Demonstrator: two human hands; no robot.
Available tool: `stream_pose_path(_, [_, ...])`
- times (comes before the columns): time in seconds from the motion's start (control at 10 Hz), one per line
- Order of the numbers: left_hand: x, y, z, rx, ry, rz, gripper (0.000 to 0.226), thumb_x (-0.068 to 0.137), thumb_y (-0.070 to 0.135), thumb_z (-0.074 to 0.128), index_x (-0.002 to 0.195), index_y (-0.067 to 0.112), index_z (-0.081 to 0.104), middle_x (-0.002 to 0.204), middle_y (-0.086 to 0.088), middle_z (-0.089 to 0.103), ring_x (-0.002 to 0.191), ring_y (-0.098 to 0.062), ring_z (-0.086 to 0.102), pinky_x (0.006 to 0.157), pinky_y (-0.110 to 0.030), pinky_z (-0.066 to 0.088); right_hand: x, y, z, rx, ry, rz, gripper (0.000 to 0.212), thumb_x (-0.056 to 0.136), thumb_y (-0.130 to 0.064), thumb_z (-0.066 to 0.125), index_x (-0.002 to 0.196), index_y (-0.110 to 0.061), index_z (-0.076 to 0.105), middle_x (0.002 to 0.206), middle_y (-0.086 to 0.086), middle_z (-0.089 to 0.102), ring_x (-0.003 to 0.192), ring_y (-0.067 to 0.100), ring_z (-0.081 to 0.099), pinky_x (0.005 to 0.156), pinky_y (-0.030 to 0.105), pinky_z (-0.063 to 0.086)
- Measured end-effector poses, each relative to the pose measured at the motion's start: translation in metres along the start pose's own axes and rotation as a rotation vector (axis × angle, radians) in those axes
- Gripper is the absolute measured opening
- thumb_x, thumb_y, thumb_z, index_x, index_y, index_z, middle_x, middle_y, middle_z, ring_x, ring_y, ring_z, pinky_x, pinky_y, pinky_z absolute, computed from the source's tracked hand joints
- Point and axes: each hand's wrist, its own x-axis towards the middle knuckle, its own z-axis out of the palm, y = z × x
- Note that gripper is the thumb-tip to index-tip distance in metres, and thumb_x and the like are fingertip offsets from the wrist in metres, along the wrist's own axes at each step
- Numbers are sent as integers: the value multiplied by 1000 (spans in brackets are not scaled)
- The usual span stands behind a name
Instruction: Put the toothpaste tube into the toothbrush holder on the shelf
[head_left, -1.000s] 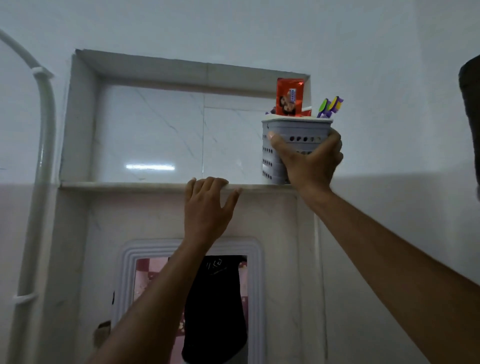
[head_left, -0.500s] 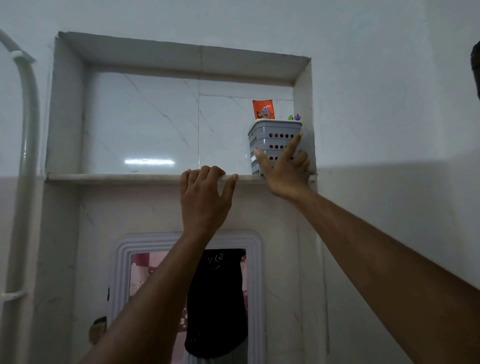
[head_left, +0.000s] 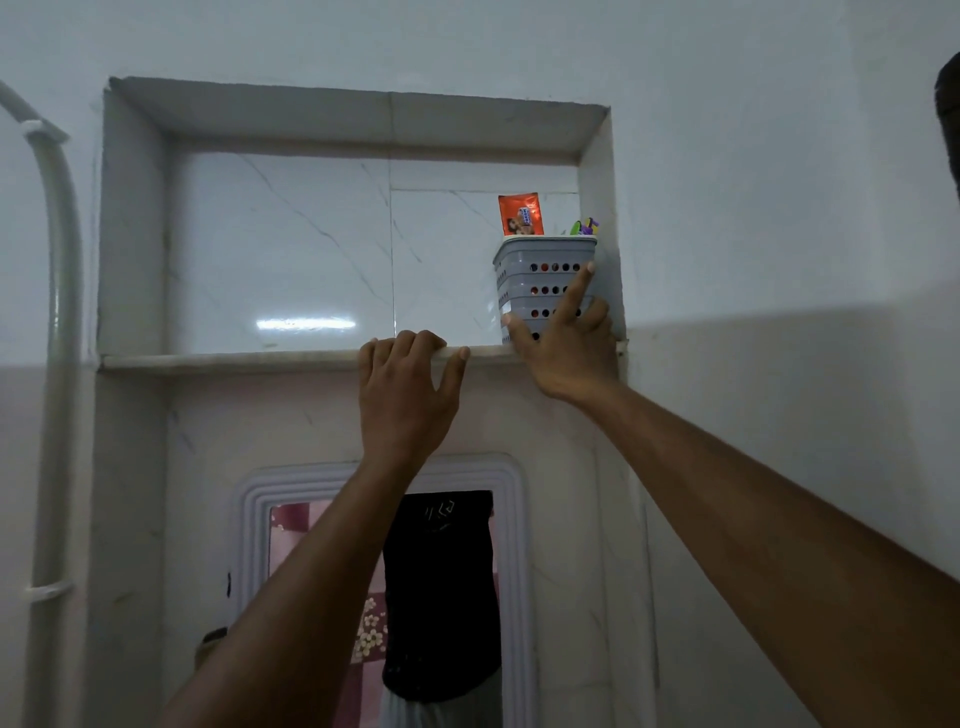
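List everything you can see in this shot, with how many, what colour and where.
toothbrush holder: one, grey, perforated, right end of the shelf
toothpaste tube: one, orange, upright in the holder
toothbrushes: count unclear, green and purple tips at the holder's right rim
shelf: one, pale marble ledge of a wall niche
pipe: one, white, along the left wall
mirror: one, white frame, below the shelf
left hand: fingers hooked over the shelf edge
right hand: open, fingers spread against the holder's front
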Motion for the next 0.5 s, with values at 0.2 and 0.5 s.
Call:
stream_pose_path(0.2, [1, 1, -9, 1, -52, 16, 37, 106, 53, 55, 117, 20, 69, 112, 3, 71, 111, -23, 61, 116, -42, 36, -6, 4, -10, 112, -39, 6, 123, 96, -81, 54, 171, -23, -25, 174, 23, 16, 156, 44, 33, 118, 57, 41])
stream_pose_path(0.5, [-9, -4, -23, -35, -155, 44, 55, 109, 57, 45, 146, 19, 61, 149, 1, 61, 149, -22, 45, 133, -48, 19, -54, 15, -21, 224, 10, 7, 102, 105, -71, 49, 176, -14, 4, 185, 12, 10, 170, 32, 17, 133, 55, 29])
